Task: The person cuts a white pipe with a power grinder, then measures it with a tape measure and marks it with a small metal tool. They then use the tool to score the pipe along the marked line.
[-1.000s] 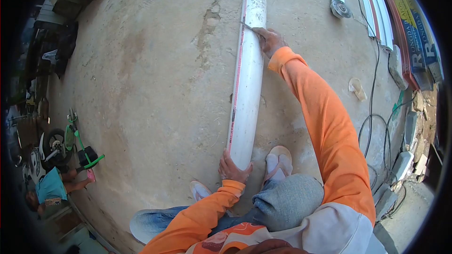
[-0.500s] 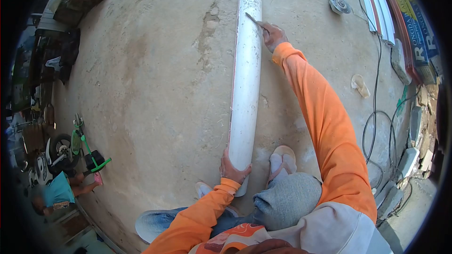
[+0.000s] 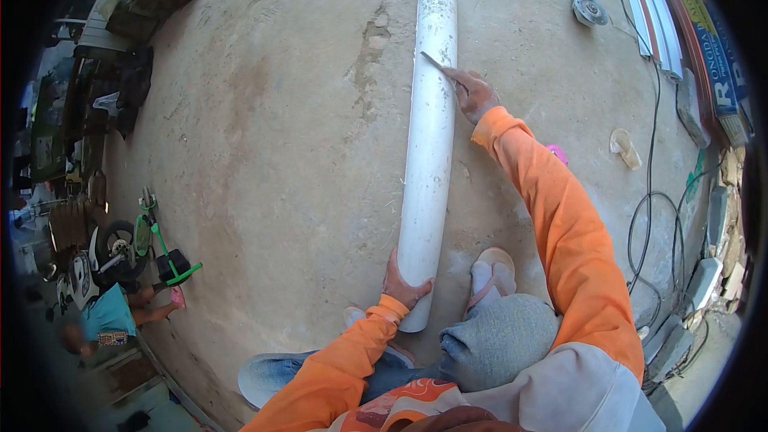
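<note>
A long white pipe (image 3: 430, 136), scuffed with grey marks toward its far end, lies on the concrete floor and runs away from me. My left hand (image 3: 406, 282) is closed around the pipe near its close end. My right hand (image 3: 474, 94) grips a thin, pointed, knife-like blade (image 3: 433, 60). The blade lies across the pipe's upper surface, its tip toward the left side. Its handle is mostly hidden by my fingers.
An angle grinder (image 3: 588, 2) lies at the upper right. Black cable (image 3: 640, 224) loops along the right. White panels (image 3: 650, 8), boxes (image 3: 708, 48) and a sandal (image 3: 626, 149) are there too. At left, a person (image 3: 112, 312) is near a green scooter (image 3: 160, 244).
My right hand and the blade have come down along the pipe toward me. A red line on the pipe's left edge no longer shows. A pink item now shows beside my right sleeve.
</note>
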A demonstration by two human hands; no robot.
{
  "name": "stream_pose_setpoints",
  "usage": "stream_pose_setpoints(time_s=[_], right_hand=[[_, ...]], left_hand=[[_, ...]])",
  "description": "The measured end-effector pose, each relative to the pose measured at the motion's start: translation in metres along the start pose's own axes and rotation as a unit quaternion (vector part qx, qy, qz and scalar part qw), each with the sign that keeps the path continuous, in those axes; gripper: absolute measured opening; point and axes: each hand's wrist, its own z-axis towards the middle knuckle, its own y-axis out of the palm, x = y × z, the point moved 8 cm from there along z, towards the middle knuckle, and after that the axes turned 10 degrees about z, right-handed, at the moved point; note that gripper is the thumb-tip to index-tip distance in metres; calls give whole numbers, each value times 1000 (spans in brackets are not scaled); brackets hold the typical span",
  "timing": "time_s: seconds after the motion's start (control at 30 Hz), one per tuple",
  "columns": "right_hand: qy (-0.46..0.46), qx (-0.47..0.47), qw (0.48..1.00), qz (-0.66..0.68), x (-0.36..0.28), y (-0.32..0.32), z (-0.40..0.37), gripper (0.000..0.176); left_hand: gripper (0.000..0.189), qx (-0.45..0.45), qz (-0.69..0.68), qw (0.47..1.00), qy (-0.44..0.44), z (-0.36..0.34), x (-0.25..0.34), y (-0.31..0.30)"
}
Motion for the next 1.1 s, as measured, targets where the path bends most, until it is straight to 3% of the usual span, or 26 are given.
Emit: stream_pose_setpoints(time_s=[0.07, 0.13, 0.2, 0.23, 0.27, 0.33, 0.37, 0.4, 0.47, 0.5, 0.53, 0.6, 0.63, 0.67, 0.73, 0.77, 0.8, 0.87, 0.9, 0.93, 1.0, 1.03, 1.07, 1.1], right_hand=[[70, 154, 984, 47, 24, -32, 10, 41], [48, 138, 988, 45, 2, -20, -13, 40], [-1, -77, 997, -12, -31, 16, -32, 36], [-2, 23, 999, 38, -18, 4, -26, 36], [-2, 17, 999, 37, -11, 2, -16, 36], [70, 153, 984, 61, 3, -27, -6, 39], [22, 81, 996, 34, -10, -9, -16, 38], [21, 86, 995, 36, -20, -8, -28, 38], [-2, -121, 991, -56, -42, 24, -44, 36], [61, -20, 998, -17, -27, -1, -32, 37], [59, -25, 998, -20, -13, -9, -18, 37], [123, 84, 989, -17, 20, -36, -4, 41], [10, 45, 998, -52, -11, -20, -14, 38], [7, 48, 997, -52, -21, -16, -18, 38], [-22, -174, 972, -155, -49, 22, -28, 36], [49, -83, 988, -119, -30, -1, -5, 36], [51, -87, 988, -119, -19, -9, 13, 36], [141, 36, 989, 19, 7, -43, 37, 38], [69, 3, 997, -16, -9, -26, 26, 37], [39, -104, 987, -116, -27, -1, 9, 35], [57, -147, 971, -181, -53, 5, -11, 37], [50, -151, 970, -184, -35, 2, 2, 37], [171, -4, 976, -134, 19, -33, 19, 34], [289, 150, 942, -77, 62, -66, 12, 32]], left_hand=[[99, -17, -9, 1000, -4, -3, 1, 4], [96, -11, 14, 1000, -26, -2, 10, -4], [97, -8, 18, 1000, -19, 2, 8, -7], [97, -9, 18, 1000, -19, 0, 6, -4], [97, -9, 13, 1000, -22, -2, 2, -1], [99, -14, -16, 999, -44, -3, -4, 2], [99, -16, -11, 999, -43, -4, -5, 1], [98, -14, 13, 1000, -20, -2, 0, 0], [97, -8, 36, 999, -2, -1, 2, -5], [99, -12, 22, 1000, -17, -1, -1, -3], [100, -15, 5, 999, -30, -2, -3, 1], [101, -2, 5, 1000, -29, -9, -7, 8], [101, 10, 14, 1000, -15, -3, -4, 4], [101, 12, 15, 1000, -11, 0, -1, 2], [102, 16, 103, 994, -36, -5, 5, 1], [102, 13, 101, 994, -40, -9, 9, 5], [103, 21, 132, 989, -67, -11, 10, 7], [103, 27, 162, 982, -88, -15, 11, 12], [103, 30, 156, 984, -83, -15, 10, 11], [104, 34, 148, 985, -80, -12, 10, 9], [105, 25, 164, 983, -81, -11, 12, 2], [107, 16, 176, 980, -85, -11, 13, 3], [107, 21, 171, 981, -85, -9, 16, 6], [109, 30, 215, 973, -78, -5, 21, 6]])
